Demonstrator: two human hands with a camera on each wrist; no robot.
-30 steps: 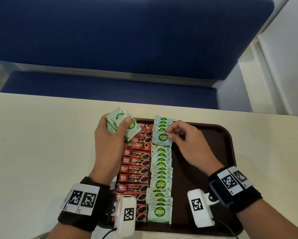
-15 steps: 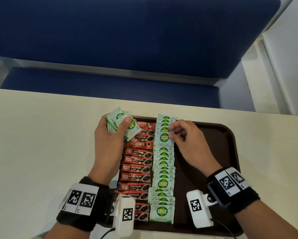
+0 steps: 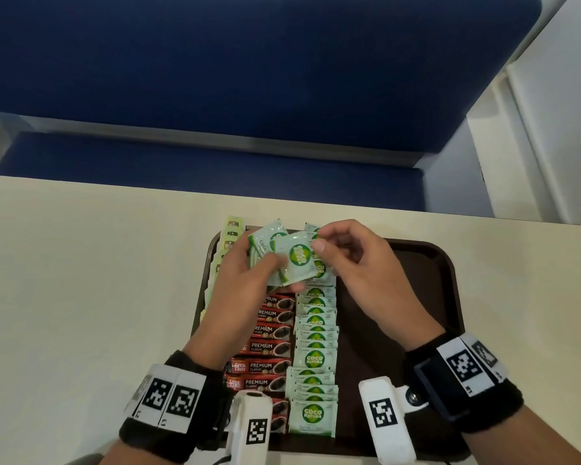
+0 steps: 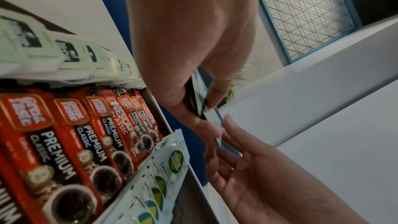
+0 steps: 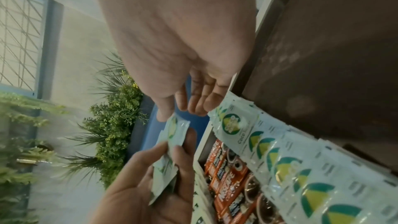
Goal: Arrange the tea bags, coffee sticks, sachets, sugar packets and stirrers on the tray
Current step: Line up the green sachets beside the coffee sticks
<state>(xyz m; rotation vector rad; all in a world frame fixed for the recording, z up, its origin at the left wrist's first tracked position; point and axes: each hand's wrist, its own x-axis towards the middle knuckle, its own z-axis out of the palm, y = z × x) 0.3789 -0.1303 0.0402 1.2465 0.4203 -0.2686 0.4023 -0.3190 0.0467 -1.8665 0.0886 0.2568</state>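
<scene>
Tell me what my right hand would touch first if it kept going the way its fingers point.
Most likely the front sachet fanned in the left hand; the right hand is at its edge, though depth is unclear.

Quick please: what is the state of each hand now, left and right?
Left hand: closed, holding a small stack of green sachets.
Right hand: thumb and fingers closing on the top sachet; a firm pinch cannot be told.

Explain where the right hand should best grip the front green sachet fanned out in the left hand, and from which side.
Pinch the front green sachet at its free upper right corner, coming from the right. The left hand covers its lower left edge, and the right hand already sits there.
</scene>
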